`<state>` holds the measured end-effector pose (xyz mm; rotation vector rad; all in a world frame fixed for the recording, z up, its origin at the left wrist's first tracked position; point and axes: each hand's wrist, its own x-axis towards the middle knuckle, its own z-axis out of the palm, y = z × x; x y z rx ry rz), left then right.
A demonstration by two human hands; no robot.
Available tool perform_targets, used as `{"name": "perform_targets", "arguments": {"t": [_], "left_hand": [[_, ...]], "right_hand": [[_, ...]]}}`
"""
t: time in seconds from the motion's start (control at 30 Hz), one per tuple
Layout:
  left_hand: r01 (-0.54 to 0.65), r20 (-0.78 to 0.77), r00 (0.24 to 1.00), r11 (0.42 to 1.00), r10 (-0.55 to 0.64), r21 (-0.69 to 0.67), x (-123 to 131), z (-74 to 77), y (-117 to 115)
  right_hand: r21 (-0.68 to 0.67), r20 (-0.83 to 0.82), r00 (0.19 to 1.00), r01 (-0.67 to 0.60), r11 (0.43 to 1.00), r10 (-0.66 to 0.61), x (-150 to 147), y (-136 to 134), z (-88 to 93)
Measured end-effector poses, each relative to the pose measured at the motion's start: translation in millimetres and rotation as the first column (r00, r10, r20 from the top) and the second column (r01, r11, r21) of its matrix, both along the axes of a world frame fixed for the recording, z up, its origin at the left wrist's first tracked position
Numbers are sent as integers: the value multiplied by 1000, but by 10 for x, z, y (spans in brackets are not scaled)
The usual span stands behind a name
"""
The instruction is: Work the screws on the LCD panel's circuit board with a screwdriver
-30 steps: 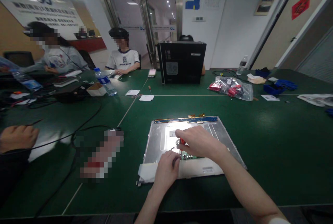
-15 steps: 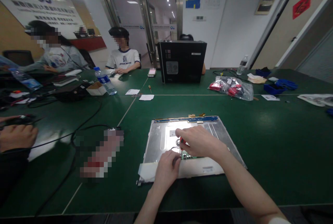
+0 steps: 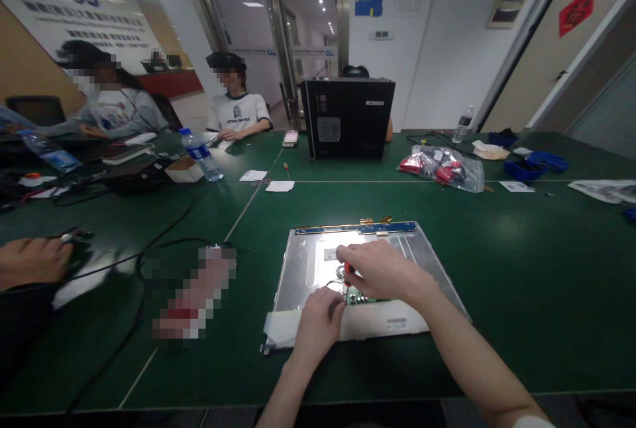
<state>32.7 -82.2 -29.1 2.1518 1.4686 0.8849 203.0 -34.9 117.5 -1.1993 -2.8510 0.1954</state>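
Note:
A flat metal-backed display panel (image 3: 293, 262) lies on the green table, a thin blue circuit strip (image 3: 348, 230) along its far edge. Near its front edge sits a green circuit board (image 3: 358, 297), partly hidden by my hands. In my right hand (image 3: 380, 269) a red-handled screwdriver (image 3: 348, 273) is gripped, its thin shaft pointing down at the board. Low by the shaft's tip, my left hand (image 3: 320, 319) rests on the panel with thumb and fingers drawn together. What they pinch, if anything, is hidden. A whitish strip (image 3: 372, 322) runs along the panel's front edge.
Left of the panel are a blurred-out object (image 3: 199, 289) and black cables (image 3: 142, 269). A co-worker's hand (image 3: 34, 262) is at the far left. Beyond stand a black computer case (image 3: 348, 116), a water bottle (image 3: 201, 156) and a plastic bag (image 3: 442, 168) with red items.
My right hand and the screwdriver have turned very slightly; my left hand stays in place. At the left, the co-worker's hand and the object by it have shifted a little.

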Motion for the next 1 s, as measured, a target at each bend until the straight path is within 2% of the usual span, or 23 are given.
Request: {"name": "perform_targets", "arguments": {"t": [0.43,0.67,0.9,1.0], "left_hand": [[-7,-8,1000,1000,7,-15,19,41,-5],[-10,-11,1000,1000,10,-22,14,55,-4],[3,-21,1000,1000,-3,3,7,5,5],[-5,-30,1000,1000,5,-5,14,5,6]], "right_hand": [[-29,-18,999,-51,998,50,11,-38,34],[-36,24,1000,13,999,-12,-26,-21,34],[10,-55,994,-91,996,92,10,-63,20],[18,-48,995,-89,996,90,-6,-59,4]]}}
